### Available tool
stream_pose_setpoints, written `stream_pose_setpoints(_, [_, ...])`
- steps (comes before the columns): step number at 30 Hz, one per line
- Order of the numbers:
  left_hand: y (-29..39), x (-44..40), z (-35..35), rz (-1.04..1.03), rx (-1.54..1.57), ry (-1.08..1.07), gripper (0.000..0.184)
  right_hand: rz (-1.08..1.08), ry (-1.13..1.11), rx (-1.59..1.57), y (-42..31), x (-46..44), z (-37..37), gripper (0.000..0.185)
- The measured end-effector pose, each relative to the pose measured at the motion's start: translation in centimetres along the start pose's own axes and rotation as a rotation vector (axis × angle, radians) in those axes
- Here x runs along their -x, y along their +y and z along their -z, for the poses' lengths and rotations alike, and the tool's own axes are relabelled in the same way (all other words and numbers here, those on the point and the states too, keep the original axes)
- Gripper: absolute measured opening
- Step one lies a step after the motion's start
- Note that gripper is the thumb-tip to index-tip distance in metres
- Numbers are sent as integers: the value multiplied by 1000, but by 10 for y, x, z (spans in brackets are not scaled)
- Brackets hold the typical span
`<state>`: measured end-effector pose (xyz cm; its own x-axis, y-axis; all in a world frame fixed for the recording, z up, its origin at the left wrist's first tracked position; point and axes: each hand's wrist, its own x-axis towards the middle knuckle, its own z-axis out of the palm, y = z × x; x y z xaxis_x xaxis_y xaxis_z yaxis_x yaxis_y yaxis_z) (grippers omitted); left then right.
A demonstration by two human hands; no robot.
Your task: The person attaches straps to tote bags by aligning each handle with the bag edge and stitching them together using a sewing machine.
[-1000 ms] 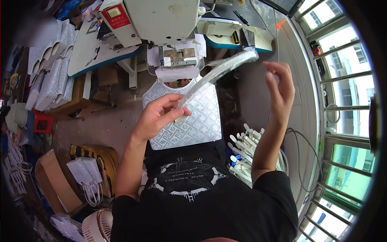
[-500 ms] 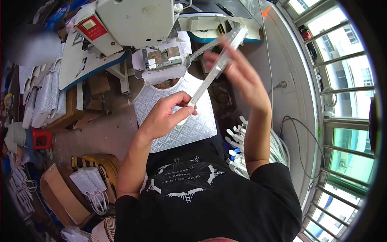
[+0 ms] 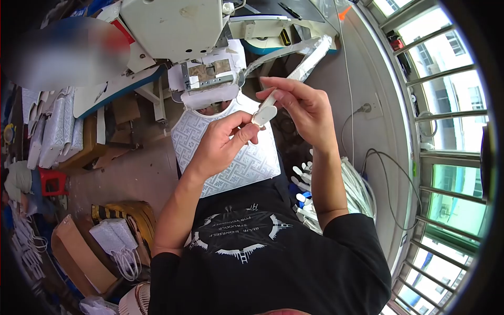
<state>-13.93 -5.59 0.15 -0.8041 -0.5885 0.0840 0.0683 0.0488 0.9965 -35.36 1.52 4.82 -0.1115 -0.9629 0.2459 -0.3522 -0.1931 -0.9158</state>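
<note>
My left hand (image 3: 223, 139) pinches the rounded white end of a strap (image 3: 264, 115) between thumb and fingers. Just to its right, my right hand (image 3: 303, 107) is closed on the same strap. Beyond my right hand the strap runs up and right, with clear plastic wrapping about its far part. Below my hands lies a white bag panel (image 3: 226, 168) with a silver geometric pattern; its curved top edge reaches the clamp plate (image 3: 210, 79) of a sewing machine (image 3: 173, 23).
A bundle of white straps (image 3: 354, 184) lies at my right, beside the wall. Patterned bag pieces (image 3: 58, 128) are stacked at the left. An open cardboard box (image 3: 79, 252), a red stool (image 3: 52, 181) and a fan (image 3: 135, 300) are lower left. A blurred object covers the upper left.
My right hand has come down from the strap's upper part and closed on it near my left hand. The strap's rounded end now shows between my hands. The view has shifted slightly.
</note>
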Motion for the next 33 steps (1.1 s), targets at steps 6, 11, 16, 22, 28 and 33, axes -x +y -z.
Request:
stream_pose_setpoints(6, [-6,-5,-3,-82,-89,98,26,-44,97,-225,-10,10,-4,26])
stream_pose_setpoints(11, [-20,5,7,-9,-102,66,25,-38,-42,112,-6,14,1,25])
stream_pose_setpoints(16, [-112,43,89,-216,-1014,821,28,-165,-28,-107,61,24,13,26])
stream_pose_setpoints(22, [-126,62,112,97,-380,492,27,-234,-28,-416,104,2,25,25])
stream_pose_setpoints(28, [-56,39,75,-126,-162,386,25,-20,43,-3,28,-91,44,24])
stream_pose_setpoints(33, [-24,11,71,-106,166,374,28,96,-2,195,41,-164,21,20])
